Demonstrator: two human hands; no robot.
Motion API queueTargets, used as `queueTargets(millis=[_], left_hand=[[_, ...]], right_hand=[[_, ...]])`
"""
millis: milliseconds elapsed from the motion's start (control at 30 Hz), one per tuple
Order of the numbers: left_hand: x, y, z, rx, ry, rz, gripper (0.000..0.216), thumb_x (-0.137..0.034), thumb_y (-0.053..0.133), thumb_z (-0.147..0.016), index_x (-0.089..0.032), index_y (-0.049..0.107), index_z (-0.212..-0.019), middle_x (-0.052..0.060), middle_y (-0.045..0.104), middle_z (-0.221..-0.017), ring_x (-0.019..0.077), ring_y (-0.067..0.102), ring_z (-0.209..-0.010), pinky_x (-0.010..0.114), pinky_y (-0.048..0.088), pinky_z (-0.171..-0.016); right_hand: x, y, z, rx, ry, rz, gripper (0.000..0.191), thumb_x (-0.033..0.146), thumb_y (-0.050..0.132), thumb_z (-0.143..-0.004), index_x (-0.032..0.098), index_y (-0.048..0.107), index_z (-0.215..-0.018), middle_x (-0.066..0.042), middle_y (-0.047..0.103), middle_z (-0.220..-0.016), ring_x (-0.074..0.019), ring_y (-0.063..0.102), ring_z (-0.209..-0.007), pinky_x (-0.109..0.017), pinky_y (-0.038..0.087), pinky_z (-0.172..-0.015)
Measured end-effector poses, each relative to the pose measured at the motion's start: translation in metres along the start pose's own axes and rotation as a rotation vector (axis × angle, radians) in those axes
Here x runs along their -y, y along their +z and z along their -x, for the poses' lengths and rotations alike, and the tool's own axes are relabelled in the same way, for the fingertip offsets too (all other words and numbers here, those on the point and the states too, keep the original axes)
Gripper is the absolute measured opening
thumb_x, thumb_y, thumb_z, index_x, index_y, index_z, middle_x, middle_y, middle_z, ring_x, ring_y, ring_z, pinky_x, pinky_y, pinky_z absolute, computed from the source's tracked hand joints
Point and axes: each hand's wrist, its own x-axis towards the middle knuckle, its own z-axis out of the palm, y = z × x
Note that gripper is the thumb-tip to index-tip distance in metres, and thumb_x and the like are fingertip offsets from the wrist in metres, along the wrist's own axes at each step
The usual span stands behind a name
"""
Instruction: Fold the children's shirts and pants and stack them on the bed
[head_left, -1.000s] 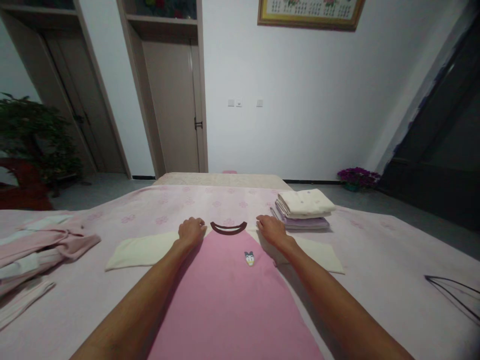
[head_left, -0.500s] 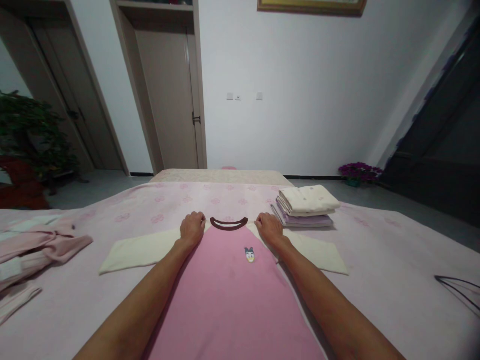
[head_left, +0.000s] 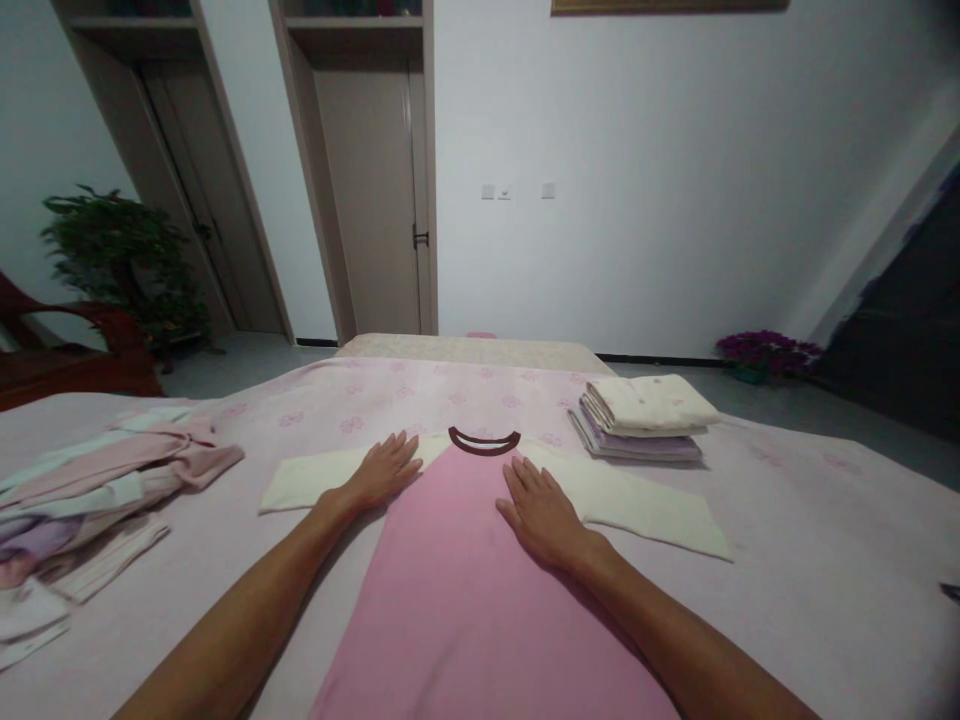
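left hand: left hand (head_left: 379, 472) lies flat, palm down, fingers straight and slightly spread; it grips nothing and rests on the shoulder seam where pink meets cream.
right hand: right hand (head_left: 541, 510) is also flat and fully opened, holding nothing, palm pressed on the pink chest panel.
shirt: pink cotton T-shirt with cream sleeves (head_left: 465, 590) is spread flat on the bed, under both palms and running back between the forearms toward the camera.
collar: dark brown ribbed neckband (head_left: 484, 441) is just beyond the fingertips, between the two hands.
sleeves: cream left sleeve (head_left: 307, 480) stretches outward from the left hand; cream right sleeve (head_left: 652, 505) stretches outward past the right hand.
bed: pale pink floral bedsheet (head_left: 795, 530) lies beneath everything.
folded stack: neat stack of folded cream and lilac garments (head_left: 645, 420) is beyond and outward of the right hand, near the sleeve end.
loose pile: rumpled heap of pink, white and lilac clothes (head_left: 105, 490) is well apart, outward of the left hand.
background: green potted plant (head_left: 127, 250) is far beyond the left hand.
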Motion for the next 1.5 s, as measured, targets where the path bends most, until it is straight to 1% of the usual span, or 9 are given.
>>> queueTargets(millis=[333, 467, 567, 733, 833, 967, 1100, 1300, 1500], left_hand=[[0.109, -0.01, 0.082, -0.015, -0.397, -0.177, 0.063, -0.051, 0.031, -0.1, -0.024, 0.032, -0.158, 0.015, 0.03, -0.163, 0.0348, 0.027, -0.15, 0.054, 0.023, -0.116], [0.107, -0.015, 0.092, -0.046, -0.603, -0.155, 0.064, -0.053, 0.027, -0.1, -0.023, 0.036, -0.156, 0.017, 0.032, -0.162, 0.0383, 0.031, -0.148, 0.059, 0.025, -0.114], [0.083, -0.023, 0.094, -0.184, -0.676, -0.19, 0.061, -0.049, 0.032, -0.1, -0.018, 0.045, -0.15, 0.021, 0.036, -0.159, 0.0421, 0.029, -0.147, 0.063, 0.023, -0.112], [-0.001, -0.05, 0.11, -0.39, -0.219, 0.038, 0.04, -0.036, 0.042, -0.098, -0.02, 0.062, -0.129, 0.015, 0.055, -0.143, 0.0303, 0.041, -0.14, 0.047, 0.031, -0.115], [-0.059, -0.064, 0.135, -0.231, 0.134, 0.368, 0.03, -0.042, 0.048, -0.099, -0.023, 0.068, -0.109, 0.009, 0.067, -0.116, 0.0223, 0.06, -0.111, 0.034, 0.045, -0.1], [-0.103, -0.068, 0.173, 0.034, 0.407, 0.512, 0.034, -0.055, 0.063, -0.089, -0.024, 0.067, -0.103, 0.004, 0.064, -0.097, 0.0189, 0.059, -0.089, 0.03, 0.046, -0.081], [-0.103, -0.065, 0.2, 0.138, 0.491, 0.435, 0.051, -0.062, 0.073, -0.078, -0.023, 0.062, -0.109, 0.003, 0.06, -0.097, 0.019, 0.054, -0.086, 0.028, 0.042, -0.075], [-0.087, -0.075, 0.22, 0.25, 0.454, 0.382, 0.013, -0.023, 0.059, -0.084, -0.022, 0.059, -0.097, 0.0, 0.062, -0.091, 0.0153, 0.054, -0.081, 0.024, 0.039, -0.074], [-0.084, -0.084, 0.23, 0.309, 0.426, 0.354, 0.025, -0.008, 0.048, -0.074, -0.023, 0.059, -0.091, -0.001, 0.063, -0.089, 0.0141, 0.056, -0.08, 0.022, 0.039, -0.072]], right_hand=[[0.002, 0.001, 0.006, 0.003, 0.021, 0.024, 0.071, 0.055, 0.022, -0.102, 0.012, 0.03, -0.158, -0.012, 0.019, -0.166, -0.0266, 0.013, -0.154, -0.047, 0.01, -0.123], [0.001, 0.001, 0.006, -0.003, -0.001, 0.029, 0.069, 0.054, 0.023, -0.103, 0.012, 0.032, -0.157, -0.014, 0.021, -0.165, -0.0265, 0.015, -0.154, -0.048, 0.012, -0.123], [0.003, -0.003, 0.009, -0.036, -0.019, 0.058, 0.063, 0.048, 0.028, -0.103, 0.013, 0.036, -0.155, -0.015, 0.026, -0.163, -0.0274, 0.02, -0.152, -0.05, 0.013, -0.122], [0.023, -0.018, 0.03, -0.076, -0.074, 0.07, 0.057, 0.043, 0.036, -0.103, 0.013, 0.043, -0.151, -0.016, 0.032, -0.161, -0.0304, 0.021, -0.152, -0.053, 0.01, -0.122], [0.039, -0.026, 0.055, -0.032, -0.169, -0.019, 0.057, 0.042, 0.036, -0.103, 0.015, 0.041, -0.153, -0.015, 0.031, -0.162, -0.0294, 0.022, -0.151, -0.051, 0.012, -0.123], [0.047, -0.024, 0.092, 0.036, -0.302, -0.109, 0.06, 0.047, 0.037, -0.103, 0.019, 0.035, -0.156, -0.012, 0.027, -0.164, -0.0276, 0.019, -0.152, -0.049, 0.013, -0.124], [0.035, -0.019, 0.119, 0.075, -0.324, -0.124, 0.061, 0.049, 0.036, -0.103, 0.021, 0.032, -0.157, -0.01, 0.026, -0.165, -0.0253, 0.02, -0.152, -0.048, 0.014, -0.124], [0.01, -0.018, 0.14, 0.022, -0.317, -0.133, 0.057, 0.046, 0.04, -0.103, 0.024, 0.037, -0.155, -0.008, 0.032, -0.162, -0.0236, 0.026, -0.15, -0.048, 0.018, -0.124], [-0.004, -0.02, 0.159, -0.066, -0.315, -0.15, 0.05, 0.04, 0.041, -0.102, 0.021, 0.048, -0.148, -0.01, 0.044, -0.156, -0.024, 0.037, -0.145, -0.047, 0.027, -0.121]])
